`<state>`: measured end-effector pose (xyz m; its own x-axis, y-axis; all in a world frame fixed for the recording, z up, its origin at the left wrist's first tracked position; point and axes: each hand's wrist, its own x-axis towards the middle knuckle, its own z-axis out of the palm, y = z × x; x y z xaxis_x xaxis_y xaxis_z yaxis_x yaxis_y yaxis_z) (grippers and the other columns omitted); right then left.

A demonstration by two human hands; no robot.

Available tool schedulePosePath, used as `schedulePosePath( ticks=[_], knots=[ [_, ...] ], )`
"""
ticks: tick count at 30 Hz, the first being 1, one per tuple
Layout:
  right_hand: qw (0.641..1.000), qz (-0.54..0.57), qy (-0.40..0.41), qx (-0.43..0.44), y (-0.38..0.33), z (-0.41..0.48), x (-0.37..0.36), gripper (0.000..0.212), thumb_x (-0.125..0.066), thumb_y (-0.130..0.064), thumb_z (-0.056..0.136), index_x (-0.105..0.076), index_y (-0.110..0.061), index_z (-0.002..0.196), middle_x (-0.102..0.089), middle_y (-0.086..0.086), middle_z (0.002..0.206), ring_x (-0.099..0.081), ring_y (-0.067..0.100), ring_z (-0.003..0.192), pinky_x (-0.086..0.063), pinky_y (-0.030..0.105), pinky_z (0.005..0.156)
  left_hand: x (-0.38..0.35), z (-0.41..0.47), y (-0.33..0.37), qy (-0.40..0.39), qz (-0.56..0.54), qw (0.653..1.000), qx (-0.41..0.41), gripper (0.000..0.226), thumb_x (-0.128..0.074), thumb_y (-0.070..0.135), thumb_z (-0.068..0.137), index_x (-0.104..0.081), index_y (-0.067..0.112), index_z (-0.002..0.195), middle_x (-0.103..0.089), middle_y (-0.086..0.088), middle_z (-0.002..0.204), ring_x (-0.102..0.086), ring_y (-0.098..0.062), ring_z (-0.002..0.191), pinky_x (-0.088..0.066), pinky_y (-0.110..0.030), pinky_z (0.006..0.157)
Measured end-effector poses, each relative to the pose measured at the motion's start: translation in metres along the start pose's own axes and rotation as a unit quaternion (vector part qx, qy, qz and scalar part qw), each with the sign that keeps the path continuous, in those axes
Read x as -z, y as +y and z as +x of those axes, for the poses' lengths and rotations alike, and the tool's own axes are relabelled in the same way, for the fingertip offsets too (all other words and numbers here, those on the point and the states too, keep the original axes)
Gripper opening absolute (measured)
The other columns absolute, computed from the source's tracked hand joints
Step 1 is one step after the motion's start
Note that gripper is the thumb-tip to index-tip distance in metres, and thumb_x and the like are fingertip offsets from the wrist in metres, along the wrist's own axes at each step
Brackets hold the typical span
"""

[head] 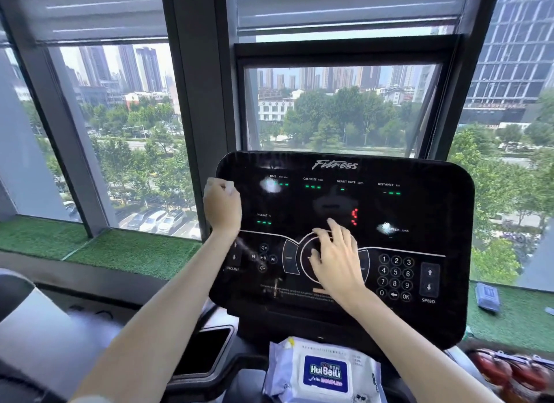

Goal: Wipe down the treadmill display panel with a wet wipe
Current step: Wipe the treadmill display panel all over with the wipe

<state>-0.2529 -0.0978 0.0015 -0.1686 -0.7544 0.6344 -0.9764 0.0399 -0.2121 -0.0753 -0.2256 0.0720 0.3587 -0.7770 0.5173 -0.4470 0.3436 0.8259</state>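
Observation:
The black treadmill display panel (419, 210) fills the middle of the view, with green readouts and a number keypad at its lower right. My left hand (222, 207) is at the panel's upper left edge, closed on a white wet wipe (230, 187) that shows between the fingers. My right hand (335, 257) lies flat with fingers spread on the round centre control of the panel, holding nothing. A white pack of wet wipes (323, 372) with a blue label lies on the console tray below the panel.
A dark phone (207, 351) sits in the tray slot at the lower left. A blue wipe pack (488, 297) lies on the green turf sill at the right. Red objects (509, 372) sit at the lower right. Large windows stand right behind the panel.

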Motion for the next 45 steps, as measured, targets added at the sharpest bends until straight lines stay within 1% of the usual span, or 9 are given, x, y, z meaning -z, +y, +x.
schedulePosePath(
  ticks=[4, 8, 13, 17, 21, 24, 32, 37, 45],
  knots=[
    [0.999, -0.046, -0.006, -0.027, 0.002, 0.005, -0.005, 0.056, -0.073, -0.007, 0.064, -0.057, -0.004, 0.118, -0.05, 0.026, 0.129, -0.053, 0.039, 0.113, -0.045, 0.05, 0.095, -0.048, -0.042, 0.001, -0.077, 0.07, 0.981, -0.164, 0.006, -0.052, 0.007, 0.09, -0.054, 0.01, 0.086, -0.056, -0.004, 0.088, -0.056, -0.02, 0.077, -0.048, -0.033, 0.063],
    [0.997, -0.074, 0.02, -0.005, 0.015, 0.004, -0.002, 0.056, -0.072, -0.007, 0.067, -0.056, -0.004, 0.121, -0.048, 0.026, 0.132, -0.05, 0.039, 0.117, -0.041, 0.05, 0.099, -0.048, -0.056, -0.017, -0.191, 0.099, 0.878, -0.428, 0.015, -0.054, 0.003, 0.09, -0.06, 0.011, 0.101, -0.056, -0.003, 0.092, -0.056, -0.018, 0.083, -0.053, -0.033, 0.058],
    [0.996, -0.085, 0.04, -0.007, 0.02, 0.006, 0.0, 0.057, -0.072, -0.004, 0.065, -0.056, -0.003, 0.12, -0.047, 0.027, 0.133, -0.047, 0.038, 0.123, -0.037, 0.053, 0.102, -0.036, -0.001, -0.007, -0.028, 0.019, 0.993, -0.109, 0.033, -0.043, -0.005, 0.091, -0.053, 0.007, 0.119, -0.039, -0.001, 0.1, -0.046, -0.014, 0.086, -0.045, -0.026, 0.078],
    [0.995, -0.094, 0.03, -0.014, 0.019, 0.006, -0.004, 0.062, -0.072, -0.004, 0.064, -0.055, -0.004, 0.123, -0.045, 0.027, 0.135, -0.046, 0.038, 0.123, -0.033, 0.053, 0.105, -0.041, -0.018, -0.009, -0.177, 0.028, 0.923, -0.34, 0.038, -0.048, -0.012, 0.087, -0.057, 0.006, 0.119, -0.046, -0.004, 0.104, -0.046, -0.009, 0.092, -0.04, -0.015, 0.09],
    [0.994, -0.1, 0.039, -0.014, 0.018, 0.009, -0.004, 0.06, -0.071, -0.008, 0.067, -0.053, -0.005, 0.124, -0.045, 0.025, 0.136, -0.045, 0.037, 0.124, -0.028, 0.053, 0.107, -0.032, 0.018, -0.014, -0.048, 0.039, 0.981, -0.182, 0.041, -0.041, -0.017, 0.084, -0.055, 0.005, 0.115, -0.039, -0.004, 0.096, -0.04, -0.011, 0.086, -0.034, -0.014, 0.078],
    [0.994, -0.1, 0.04, -0.011, 0.016, 0.011, -0.006, 0.06, -0.07, -0.007, 0.068, -0.052, -0.006, 0.125, -0.044, 0.026, 0.136, -0.044, 0.038, 0.124, -0.026, 0.054, 0.108, -0.031, 0.016, -0.015, -0.104, 0.099, 0.942, -0.303, 0.047, -0.044, -0.022, 0.079, -0.055, 0.003, 0.117, -0.044, -0.005, 0.103, -0.045, -0.017, 0.098, -0.039, -0.018, 0.083],
    [0.995, -0.096, 0.033, -0.006, 0.014, 0.01, -0.007, 0.059, -0.069, -0.006, 0.069, -0.052, -0.005, 0.125, -0.044, 0.025, 0.137, -0.04, 0.037, 0.129, -0.025, 0.055, 0.109, -0.028, 0.024, -0.023, -0.121, 0.088, 0.942, -0.301, 0.05, -0.048, -0.02, 0.08, -0.056, 0.008, 0.121, -0.047, -0.001, 0.114, -0.045, -0.011, 0.111, -0.041, -0.018, 0.092],
    [0.996, -0.077, 0.037, -0.025, 0.019, 0.005, -0.003, 0.057, -0.068, -0.006, 0.071, -0.051, -0.005, 0.126, -0.043, 0.025, 0.138, -0.037, 0.037, 0.132, -0.025, 0.055, 0.11, -0.037, 0.013, -0.007, -0.023, 0.033, 0.995, -0.092, 0.043, -0.043, -0.016, 0.084, -0.061, 0.009, 0.115, -0.044, -0.005, 0.109, -0.041, -0.017, 0.1, -0.044, -0.027, 0.084],
    [0.996, -0.072, 0.034, -0.04, 0.03, -0.001, -0.001, 0.065, -0.064, -0.002, 0.071, -0.044, -0.003, 0.133, -0.037, 0.023, 0.143, -0.03, 0.035, 0.136, -0.023, 0.054, 0.111, -0.063, -0.029, 0.009, -0.217, -0.006, 0.908, -0.359, 0.05, -0.051, -0.016, 0.083, -0.058, 0.013, 0.123, -0.049, 0.0, 0.118, -0.044, -0.012, 0.112, -0.029, -0.015, 0.104]
  ],
)
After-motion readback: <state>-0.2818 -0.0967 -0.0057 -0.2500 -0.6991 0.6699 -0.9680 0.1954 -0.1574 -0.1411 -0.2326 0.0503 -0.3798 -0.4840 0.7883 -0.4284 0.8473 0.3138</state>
